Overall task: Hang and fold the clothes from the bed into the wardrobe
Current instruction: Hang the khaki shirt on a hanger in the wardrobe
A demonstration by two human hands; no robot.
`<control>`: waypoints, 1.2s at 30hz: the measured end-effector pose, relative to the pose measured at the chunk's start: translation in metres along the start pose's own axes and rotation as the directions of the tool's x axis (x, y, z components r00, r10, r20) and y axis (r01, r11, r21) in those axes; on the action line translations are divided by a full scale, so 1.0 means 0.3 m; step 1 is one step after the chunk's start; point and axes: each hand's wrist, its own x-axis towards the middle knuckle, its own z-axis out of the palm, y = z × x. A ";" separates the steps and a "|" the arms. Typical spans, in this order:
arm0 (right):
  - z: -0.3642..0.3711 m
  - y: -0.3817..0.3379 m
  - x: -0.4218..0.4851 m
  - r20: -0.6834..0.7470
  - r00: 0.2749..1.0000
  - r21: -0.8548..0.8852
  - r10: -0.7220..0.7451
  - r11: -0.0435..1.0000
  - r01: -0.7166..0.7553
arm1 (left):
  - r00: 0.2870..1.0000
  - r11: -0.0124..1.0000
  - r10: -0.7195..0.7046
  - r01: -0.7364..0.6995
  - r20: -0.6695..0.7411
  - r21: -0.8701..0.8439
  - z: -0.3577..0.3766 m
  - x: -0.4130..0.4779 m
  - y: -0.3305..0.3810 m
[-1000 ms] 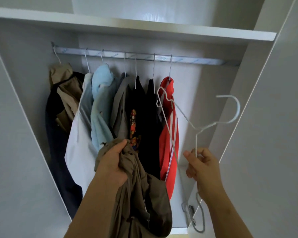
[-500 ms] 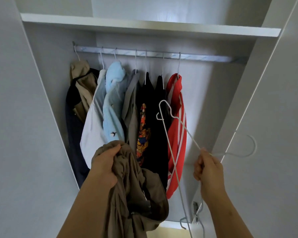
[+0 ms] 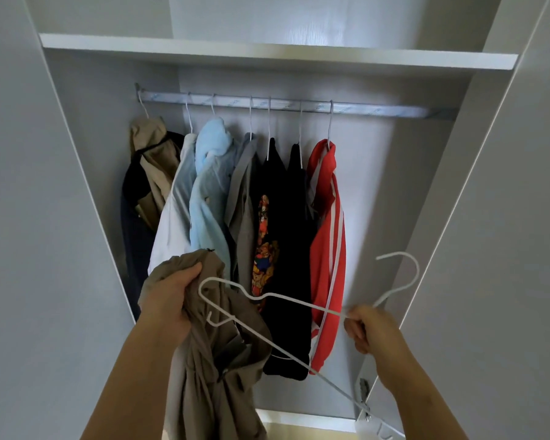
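Khaki garment: your left hand [image 3: 169, 304] is clenched on the bunched khaki cloth garment [image 3: 216, 354], low, in front of the hung clothes.
White hanger: your right hand [image 3: 370, 327] grips the thin white wire hanger [image 3: 267, 296] by its neck, one shoulder lying across the khaki cloth.
Rail: silver metal rail [image 3: 378, 109] is bare right of the red striped jacket [image 3: 326, 249].
Edge: white wardrobe door [image 3: 505, 217] stands close at your right.

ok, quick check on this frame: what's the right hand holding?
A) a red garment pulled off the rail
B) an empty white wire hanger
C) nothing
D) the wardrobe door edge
B: the right hand grips an empty white wire hanger near its neck, with no garment on it, while the left hand bunches the khaki garment.
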 end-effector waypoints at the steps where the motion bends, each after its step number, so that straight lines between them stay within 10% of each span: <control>1: 0.000 -0.003 0.001 -0.019 1.000 -0.002 0.013 1.000 -0.013 | 1.000 0.999 0.014 -0.015 0.022 0.036 0.000 0.002 -0.003; 12: 0.036 -0.028 -0.016 -0.104 0.995 -0.128 0.015 0.991 -0.028 | 0.983 0.972 0.182 -0.184 0.030 0.145 0.041 -0.026 -0.017; 18: 0.223 -0.015 -0.022 -0.018 0.999 -0.108 0.033 0.994 -0.035 | 0.967 0.983 0.002 -0.048 0.254 0.176 0.134 -0.103 -0.104; 27: 0.201 -0.109 -0.011 -0.258 0.966 0.217 0.032 0.976 0.026 | 0.885 0.883 -0.255 0.050 0.389 0.467 0.013 -0.038 -0.058; 31: 0.186 -0.131 -0.004 -0.279 0.957 0.178 -0.083 0.974 0.136 | 0.971 0.480 0.096 -0.238 0.219 0.844 -0.013 0.006 -0.090; 34: 0.172 -0.140 0.001 -0.250 0.959 0.129 -0.137 0.976 0.174 | 0.659 -0.059 0.623 -0.498 0.422 0.865 0.006 0.031 -0.075; 36: 0.167 -0.146 0.007 -0.223 0.960 0.107 -0.168 0.975 0.196 | 0.470 -0.363 0.617 -0.541 0.630 0.759 0.047 0.039 -0.058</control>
